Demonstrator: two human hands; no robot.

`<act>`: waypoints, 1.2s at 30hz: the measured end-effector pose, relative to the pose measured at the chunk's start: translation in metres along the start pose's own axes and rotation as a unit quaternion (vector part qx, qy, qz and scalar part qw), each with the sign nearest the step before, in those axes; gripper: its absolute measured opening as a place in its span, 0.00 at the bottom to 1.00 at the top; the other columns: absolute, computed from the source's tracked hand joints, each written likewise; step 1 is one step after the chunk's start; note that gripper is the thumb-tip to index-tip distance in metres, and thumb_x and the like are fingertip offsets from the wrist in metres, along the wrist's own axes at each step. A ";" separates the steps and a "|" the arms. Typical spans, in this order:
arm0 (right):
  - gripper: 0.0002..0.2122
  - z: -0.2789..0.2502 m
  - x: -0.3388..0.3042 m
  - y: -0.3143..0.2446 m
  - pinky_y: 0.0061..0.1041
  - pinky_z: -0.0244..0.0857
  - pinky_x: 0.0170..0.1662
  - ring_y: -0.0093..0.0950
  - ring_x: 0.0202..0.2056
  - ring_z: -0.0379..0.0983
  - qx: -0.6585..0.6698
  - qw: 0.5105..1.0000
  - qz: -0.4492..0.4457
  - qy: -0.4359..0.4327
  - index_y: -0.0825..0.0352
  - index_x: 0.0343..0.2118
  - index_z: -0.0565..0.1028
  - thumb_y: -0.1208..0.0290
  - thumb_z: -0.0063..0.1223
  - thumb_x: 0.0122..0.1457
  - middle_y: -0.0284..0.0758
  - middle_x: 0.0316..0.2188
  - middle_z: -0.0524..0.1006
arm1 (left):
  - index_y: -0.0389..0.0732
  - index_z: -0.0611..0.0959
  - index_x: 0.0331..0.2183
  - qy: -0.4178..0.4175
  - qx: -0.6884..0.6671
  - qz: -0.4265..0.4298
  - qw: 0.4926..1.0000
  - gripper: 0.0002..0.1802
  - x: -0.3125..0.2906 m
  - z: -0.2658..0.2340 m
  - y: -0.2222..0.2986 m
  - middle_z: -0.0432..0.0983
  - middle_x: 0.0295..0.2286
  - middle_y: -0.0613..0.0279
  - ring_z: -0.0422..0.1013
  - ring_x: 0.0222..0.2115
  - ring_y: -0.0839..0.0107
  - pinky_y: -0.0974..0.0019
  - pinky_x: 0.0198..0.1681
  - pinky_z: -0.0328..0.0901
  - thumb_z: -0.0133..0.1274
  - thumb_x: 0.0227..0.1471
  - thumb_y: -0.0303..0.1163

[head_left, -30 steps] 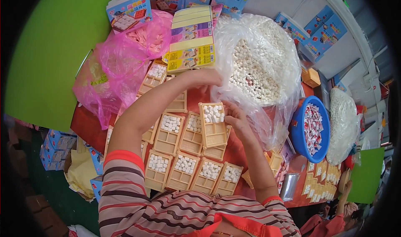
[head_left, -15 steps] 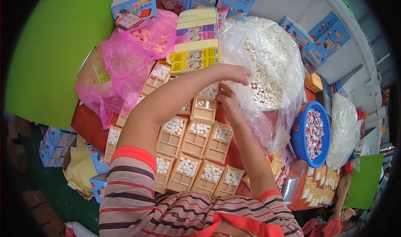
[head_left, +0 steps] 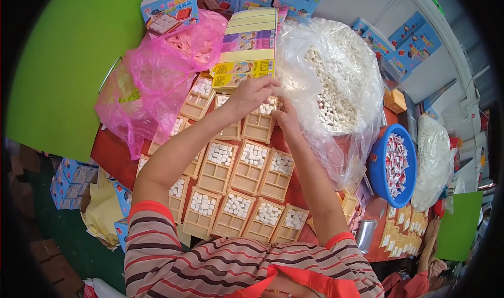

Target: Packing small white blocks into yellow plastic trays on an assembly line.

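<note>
A tan plastic tray (head_left: 258,126) lies at the far end of several rows of like trays, with small white cubes in its far compartment. Over that end hovers my left hand (head_left: 253,94), its fingers drawn together in a pinch; what they hold, if anything, is too small to make out. My right hand (head_left: 286,115) has its fingers curled at the tray's far right edge, touching it beside the cubes. Just right of both hands stands a large clear plastic bag (head_left: 349,51) full of white cubes (head_left: 333,101). Nearer trays (head_left: 249,167) hold cubes too, their other compartments bare.
A pink plastic bag (head_left: 157,62) with pink pieces lies left on the red table (head_left: 113,156). Printed card sheets (head_left: 247,46) lie beyond the trays. Right are a blue basin (head_left: 374,164) of small packets and another clear bag (head_left: 433,156). Another person's arm (head_left: 430,240) shows lower right.
My left hand has come back from the bag of cubes to above the far tray. That tray has shifted slightly away from me and no longer overlaps the tray below; my right hand stays beside it.
</note>
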State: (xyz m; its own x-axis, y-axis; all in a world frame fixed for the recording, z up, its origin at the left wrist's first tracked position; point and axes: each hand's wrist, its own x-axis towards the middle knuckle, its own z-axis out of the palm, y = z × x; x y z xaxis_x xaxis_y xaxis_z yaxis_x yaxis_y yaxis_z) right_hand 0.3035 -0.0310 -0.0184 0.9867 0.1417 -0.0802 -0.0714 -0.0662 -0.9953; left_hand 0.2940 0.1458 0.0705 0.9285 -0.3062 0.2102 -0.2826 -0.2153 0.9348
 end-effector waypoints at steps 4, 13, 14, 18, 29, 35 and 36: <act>0.25 -0.006 0.007 0.014 0.23 0.66 0.32 0.26 0.30 0.70 -0.041 0.999 -0.002 0.001 0.75 0.51 0.66 0.77 0.48 0.46 0.37 0.29 0.73 | 0.34 0.77 0.41 0.058 0.039 0.006 0.998 0.14 -0.036 -0.007 -0.025 0.77 0.33 0.55 0.73 0.35 0.65 0.64 0.41 0.66 0.48 0.53 0.28; 0.21 -0.014 -0.006 0.013 0.26 0.68 0.27 0.28 0.27 0.72 -0.260 0.966 -0.015 0.003 0.71 0.50 0.66 0.74 0.48 0.51 0.39 0.29 0.74 | 0.37 0.71 0.48 -0.054 0.461 0.098 0.880 0.22 -0.084 0.011 -0.054 0.63 0.50 0.47 0.61 0.51 0.51 0.53 0.51 0.59 0.49 0.49 0.31; 0.21 -0.010 -0.013 0.012 0.28 0.68 0.30 0.32 0.27 0.72 -0.318 0.944 -0.080 0.022 0.71 0.50 0.66 0.73 0.48 0.51 0.42 0.29 0.74 | 0.37 0.71 0.48 -0.053 0.461 0.097 0.880 0.22 -0.087 0.010 -0.054 0.63 0.50 0.47 0.61 0.51 0.51 0.53 0.51 0.59 0.49 0.49 0.31; 0.20 0.006 -0.032 0.008 0.43 0.66 0.43 0.50 0.39 0.72 -0.388 0.908 -0.152 0.050 0.72 0.49 0.65 0.71 0.46 0.53 0.53 0.37 0.73 | 0.37 0.71 0.48 -0.062 0.467 0.073 0.879 0.24 -0.092 0.011 -0.058 0.62 0.49 0.49 0.58 0.53 0.53 0.49 0.52 0.56 0.49 0.48 0.32; 0.17 0.020 -0.033 -0.009 0.45 0.66 0.40 0.51 0.37 0.72 -0.402 0.911 -0.085 0.044 0.69 0.45 0.65 0.70 0.46 0.52 0.54 0.33 0.74 | 0.37 0.68 0.52 -0.089 0.467 0.031 0.879 0.26 -0.088 0.025 -0.042 0.60 0.53 0.48 0.56 0.55 0.52 0.46 0.54 0.53 0.48 0.51 0.34; 0.14 0.018 -0.027 -0.005 0.44 0.64 0.40 0.52 0.36 0.72 -0.377 0.916 -0.113 0.081 0.69 0.41 0.67 0.71 0.46 0.50 0.54 0.31 0.74 | 0.37 0.68 0.52 -0.104 0.473 0.022 0.875 0.26 -0.080 0.026 -0.042 0.60 0.53 0.47 0.56 0.55 0.52 0.44 0.55 0.52 0.47 0.51 0.33; 0.14 0.015 -0.026 -0.003 0.44 0.64 0.41 0.52 0.36 0.72 -0.366 0.918 -0.129 0.080 0.70 0.40 0.67 0.71 0.46 0.50 0.54 0.31 0.74 | 0.37 0.68 0.52 -0.111 0.465 0.011 0.878 0.26 -0.078 0.027 -0.040 0.60 0.53 0.47 0.56 0.56 0.52 0.44 0.56 0.51 0.47 0.51 0.33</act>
State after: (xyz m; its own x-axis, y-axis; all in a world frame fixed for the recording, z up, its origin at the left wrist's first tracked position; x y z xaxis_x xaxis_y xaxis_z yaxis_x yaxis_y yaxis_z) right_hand 0.2755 -0.0193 -0.0139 0.9702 0.1029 0.2195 0.2268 -0.7053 -0.6717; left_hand 0.2259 0.1534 0.0089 0.8797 -0.4708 0.0670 -0.4701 -0.8397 0.2717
